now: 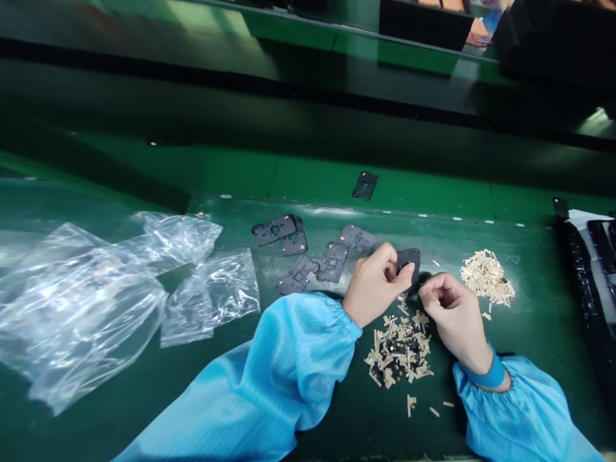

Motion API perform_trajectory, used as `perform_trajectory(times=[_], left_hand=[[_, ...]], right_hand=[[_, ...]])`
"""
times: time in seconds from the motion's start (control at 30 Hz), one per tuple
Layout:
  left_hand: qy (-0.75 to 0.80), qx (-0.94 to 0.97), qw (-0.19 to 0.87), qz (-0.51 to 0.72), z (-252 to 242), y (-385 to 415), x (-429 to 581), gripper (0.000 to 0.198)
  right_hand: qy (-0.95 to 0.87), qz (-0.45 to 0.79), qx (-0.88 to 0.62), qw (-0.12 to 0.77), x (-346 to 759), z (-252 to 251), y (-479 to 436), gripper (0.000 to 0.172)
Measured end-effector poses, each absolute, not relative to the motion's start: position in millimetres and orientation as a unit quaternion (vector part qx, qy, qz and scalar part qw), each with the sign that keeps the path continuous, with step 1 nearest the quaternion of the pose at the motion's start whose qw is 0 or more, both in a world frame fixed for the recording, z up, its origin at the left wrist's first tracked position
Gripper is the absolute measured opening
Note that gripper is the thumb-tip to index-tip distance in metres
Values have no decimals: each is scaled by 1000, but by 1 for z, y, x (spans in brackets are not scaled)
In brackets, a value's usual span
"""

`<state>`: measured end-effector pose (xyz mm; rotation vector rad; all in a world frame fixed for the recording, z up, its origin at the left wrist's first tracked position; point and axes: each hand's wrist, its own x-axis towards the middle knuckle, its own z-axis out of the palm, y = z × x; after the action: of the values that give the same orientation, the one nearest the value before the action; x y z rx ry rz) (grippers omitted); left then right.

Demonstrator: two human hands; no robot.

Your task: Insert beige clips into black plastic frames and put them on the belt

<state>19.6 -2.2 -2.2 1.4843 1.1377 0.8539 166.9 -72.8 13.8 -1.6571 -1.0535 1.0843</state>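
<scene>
My left hand (374, 282) grips a small dark flat plastic part (409, 260) between thumb and fingers, a little above the green table. My right hand (452, 311) is closed in a pinch at the part's lower right edge; what it pinches is too small to make out. Both arms wear blue sleeves. Below the hands lies a heap of small tan strips mixed with dark bits (400, 350). Several more dark flat parts (315, 253) lie on the table to the left of my left hand.
A second pile of tan strips (487, 277) sits to the right. Crumpled clear plastic bags (110, 295) cover the left of the green table (298, 410). One dark part (364, 185) lies on the conveyor behind. A black tray (594, 269) stands at the right edge.
</scene>
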Motion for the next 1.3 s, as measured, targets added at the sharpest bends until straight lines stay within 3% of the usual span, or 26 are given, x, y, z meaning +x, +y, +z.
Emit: perform_trajectory(times=[1.07,1.3], left_hand=[[439,597,572,351,0,-1,18,31],[438,580,590,353,-3,-2,17,32]], right_hand=[[-397,444,-677,433,168,13,-71,5],[-377,467,-671,435,170,13,-71,12]])
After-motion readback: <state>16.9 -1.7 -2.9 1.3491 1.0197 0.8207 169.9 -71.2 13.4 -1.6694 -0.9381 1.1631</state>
